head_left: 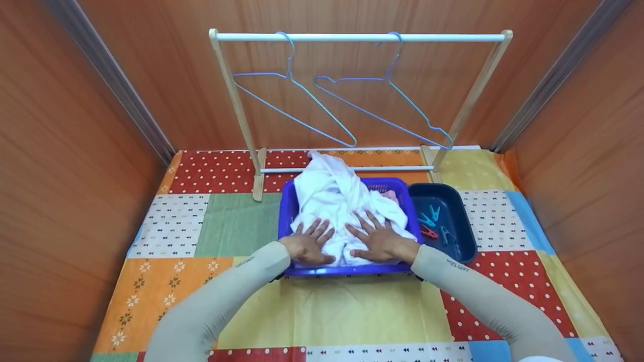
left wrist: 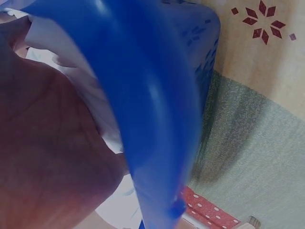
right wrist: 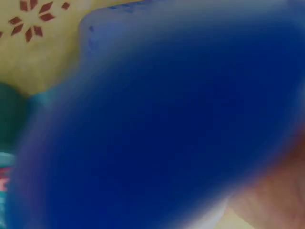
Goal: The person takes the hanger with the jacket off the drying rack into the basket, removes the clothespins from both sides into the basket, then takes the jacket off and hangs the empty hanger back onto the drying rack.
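Note:
White cloth lies heaped in a blue-purple plastic basket, its far end rising over the back rim. My left hand rests on the near left part of the cloth with fingers spread. On the near right part my right hand lies flat, its fingers also spread. A bit of pink cloth shows at the basket's back right. The left wrist view has the palm beside the basket rim. In the right wrist view the blurred rim hides most of the hand.
Behind the basket stands a rack with a white rail, where a left hanger and a right hanger hang. A dark tray with several clothespins sits right of the basket. Wooden panels enclose the patterned cloth floor.

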Demonstrator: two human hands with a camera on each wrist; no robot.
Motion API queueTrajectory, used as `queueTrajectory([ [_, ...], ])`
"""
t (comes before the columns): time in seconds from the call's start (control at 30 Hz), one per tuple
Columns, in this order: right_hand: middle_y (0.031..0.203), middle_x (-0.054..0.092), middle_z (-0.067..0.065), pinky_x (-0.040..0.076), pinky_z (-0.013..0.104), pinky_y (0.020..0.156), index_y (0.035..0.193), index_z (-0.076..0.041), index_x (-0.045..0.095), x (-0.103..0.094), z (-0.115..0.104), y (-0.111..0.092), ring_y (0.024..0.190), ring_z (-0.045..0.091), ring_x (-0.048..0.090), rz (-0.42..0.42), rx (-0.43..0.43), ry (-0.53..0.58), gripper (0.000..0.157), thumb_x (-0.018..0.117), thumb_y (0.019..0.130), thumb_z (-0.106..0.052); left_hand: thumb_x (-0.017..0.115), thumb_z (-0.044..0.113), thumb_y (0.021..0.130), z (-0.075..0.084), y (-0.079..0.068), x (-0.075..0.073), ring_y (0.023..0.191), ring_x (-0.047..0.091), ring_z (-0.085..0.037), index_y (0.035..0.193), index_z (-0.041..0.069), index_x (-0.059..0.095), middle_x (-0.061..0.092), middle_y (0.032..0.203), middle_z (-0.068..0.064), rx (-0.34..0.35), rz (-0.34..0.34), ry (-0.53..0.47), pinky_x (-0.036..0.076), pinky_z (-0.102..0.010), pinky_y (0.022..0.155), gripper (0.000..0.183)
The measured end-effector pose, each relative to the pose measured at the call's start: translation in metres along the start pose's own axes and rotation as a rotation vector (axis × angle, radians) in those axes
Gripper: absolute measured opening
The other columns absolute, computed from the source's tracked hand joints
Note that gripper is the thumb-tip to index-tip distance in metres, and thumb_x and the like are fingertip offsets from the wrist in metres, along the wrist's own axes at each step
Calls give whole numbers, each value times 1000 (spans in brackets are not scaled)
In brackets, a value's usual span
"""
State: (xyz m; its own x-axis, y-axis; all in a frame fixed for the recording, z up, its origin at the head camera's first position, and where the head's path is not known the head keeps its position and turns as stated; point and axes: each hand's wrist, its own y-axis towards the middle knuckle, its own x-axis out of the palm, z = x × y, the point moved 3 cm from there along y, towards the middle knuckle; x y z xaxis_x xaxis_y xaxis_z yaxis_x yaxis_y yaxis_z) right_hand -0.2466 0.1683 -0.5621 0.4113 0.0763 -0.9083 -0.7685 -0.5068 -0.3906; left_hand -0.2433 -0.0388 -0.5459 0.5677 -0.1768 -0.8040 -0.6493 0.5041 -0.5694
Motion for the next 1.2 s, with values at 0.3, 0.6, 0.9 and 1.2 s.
queueTrajectory([
  [0.3, 168, 0, 1, 13, 73, 114, 158, -35, 9, -13, -1, -10, 154, 35, -5, 109, -24, 15, 76, 37, 96, -67, 34, 65, 97, 1, -10, -5, 154, -8, -25, 159, 19, 8, -2, 167, -3, 49, 127, -57, 2, -57, 123, 81],
  [0.6, 167, 8, 5, 5, 68, 118, 158, -34, 6, -37, -6, -23, 154, 37, -3, 173, -24, 77, 75, 37, 97, -65, 33, 65, 98, -8, -24, -29, 155, -1, -26, 158, 19, 18, 8, 167, -2, 77, 247, -179, 3, -60, 122, 78],
  [0.9, 167, 6, 6, 8, 64, 120, 159, -31, 6, -62, -2, -34, 154, 36, 4, 229, -56, 123, 74, 35, 98, -64, 28, 68, 97, -23, -36, -56, 154, 8, -29, 157, 19, 24, 16, 166, -4, 100, 362, -249, 7, -59, 122, 77],
  [1.2, 166, 16, 10, 13, 65, 119, 158, -24, 19, -102, 19, -27, 153, 36, 14, 310, -45, 207, 73, 43, 98, -58, 47, 49, 100, -49, -27, -89, 148, 30, -33, 151, 12, 38, 35, 159, -12, 120, 501, -420, 25, -52, 120, 64],
])
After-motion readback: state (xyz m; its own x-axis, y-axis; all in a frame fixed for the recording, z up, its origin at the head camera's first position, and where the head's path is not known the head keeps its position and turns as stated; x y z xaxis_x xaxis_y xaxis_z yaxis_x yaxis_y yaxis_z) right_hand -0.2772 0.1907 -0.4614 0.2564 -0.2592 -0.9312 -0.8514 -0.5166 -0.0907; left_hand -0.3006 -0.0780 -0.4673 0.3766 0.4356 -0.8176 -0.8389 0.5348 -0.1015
